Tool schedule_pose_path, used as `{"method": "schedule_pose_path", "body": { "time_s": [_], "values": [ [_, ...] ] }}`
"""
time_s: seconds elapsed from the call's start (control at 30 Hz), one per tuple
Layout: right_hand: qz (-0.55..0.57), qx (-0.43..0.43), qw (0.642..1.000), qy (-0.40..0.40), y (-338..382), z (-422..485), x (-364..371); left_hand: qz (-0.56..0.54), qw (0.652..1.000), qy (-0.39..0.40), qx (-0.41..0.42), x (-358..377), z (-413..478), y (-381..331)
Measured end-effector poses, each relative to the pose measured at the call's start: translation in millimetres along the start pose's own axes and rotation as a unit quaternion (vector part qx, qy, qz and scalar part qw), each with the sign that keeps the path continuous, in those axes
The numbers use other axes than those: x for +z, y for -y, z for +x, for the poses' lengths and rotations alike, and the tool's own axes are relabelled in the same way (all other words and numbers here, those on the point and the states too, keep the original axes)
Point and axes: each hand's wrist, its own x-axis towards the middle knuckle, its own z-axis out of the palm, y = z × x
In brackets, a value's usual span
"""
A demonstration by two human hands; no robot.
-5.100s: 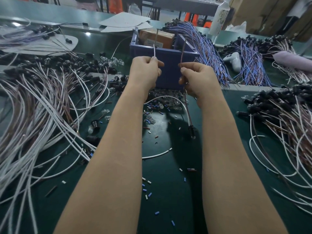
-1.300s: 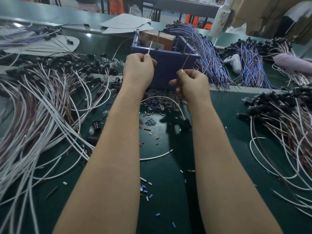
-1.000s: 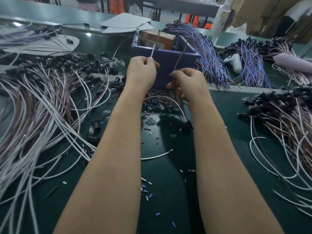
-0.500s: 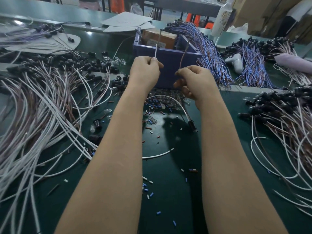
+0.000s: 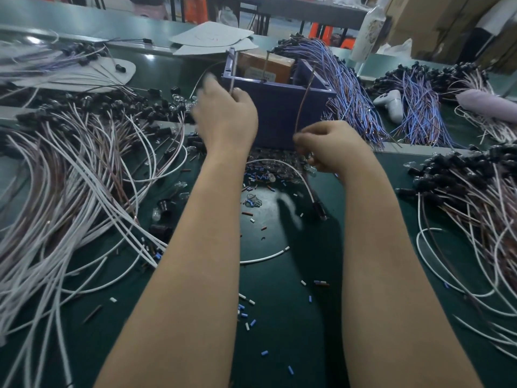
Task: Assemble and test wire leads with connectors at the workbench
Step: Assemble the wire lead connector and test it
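My left hand [image 5: 225, 119] is raised in front of the blue bin [image 5: 279, 119], blurred by motion, and pinches the white wire end [image 5: 232, 79], which points up. Lower and to the right, my right hand [image 5: 330, 148] pinches the brown wire [image 5: 303, 99], which also rises toward the bin's rim. Both wires loop down below my hands to one black connector [image 5: 319, 210] that lies on the green bench [image 5: 279, 275]. A cardboard box [image 5: 265, 67] sits inside the bin.
Heaps of white and brown leads [image 5: 70, 191] cover the left; more leads with black connectors [image 5: 470, 197] lie right. Blue-purple wire bundles [image 5: 349, 88] hang beside the bin. Cut insulation bits and clear bulbs [image 5: 260, 180] are scattered in the middle. A white controller [image 5: 391, 103] lies back right.
My left hand has shifted left with the white wire end. My right hand has dropped lower and nearer, sliding down the brown wire, so more of it stands above the fingers.
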Motion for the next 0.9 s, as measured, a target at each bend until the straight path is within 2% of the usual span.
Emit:
{"method": "schedule_pose_path", "body": {
  "time_s": [0.1, 0.17, 0.23, 0.33, 0.4, 0.47, 0.57, 0.7, 0.77, 0.83, 0.9],
  "values": [
    [-0.16, 0.05, 0.984, 0.053, -5.2, -4.5, -12.2, 0.117, 0.981, -0.132, 0.081, -12.9, -1.4, -7.8],
    [-0.212, 0.091, 0.967, 0.105, -6.0, -10.4, -14.2, 0.107, 0.973, -0.15, 0.139, -17.2, -3.8, -17.0],
    [-0.287, 0.098, 0.942, 0.145, -5.1, -16.6, -12.2, 0.066, 0.977, -0.101, 0.178, -16.6, -9.1, -24.1],
    [-0.333, 0.069, 0.927, 0.162, -1.9, -23.3, -7.5, 0.012, 0.972, 0.049, 0.228, -15.8, -24.9, -29.7],
    [-0.29, 0.029, 0.943, 0.163, 1.6, -25.2, -6.7, 0.03, 0.95, 0.159, 0.268, -15.0, -36.0, -28.9],
    [-0.196, -0.017, 0.966, 0.168, 5.6, -27.2, -6.7, 0.071, 0.927, 0.237, 0.283, -13.5, -42.3, -24.9],
    [-0.097, -0.098, 0.977, 0.162, 10.7, -31.3, -6.2, 0.141, 0.918, 0.285, 0.238, -14.8, -43.3, -12.8],
    [0.036, -0.071, 0.985, 0.151, 8.5, -32.5, -4.1, 0.209, 0.928, 0.264, 0.16, -25.0, -33.5, 5.3],
    [0.096, -0.044, 0.982, 0.154, 8.0, -31.3, -3.7, 0.2, 0.939, 0.246, 0.133, -29.1, -29.1, 10.0],
    [0.159, -0.025, 0.974, 0.158, 8.0, -29.5, -2.4, 0.184, 0.956, 0.201, 0.106, -31.7, -25.9, 11.5],
    [0.182, -0.024, 0.975, 0.129, 8.8, -27.7, 0.1, 0.182, 0.969, 0.148, 0.077, -34.6, -23.3, 12.9]
  ]
}}
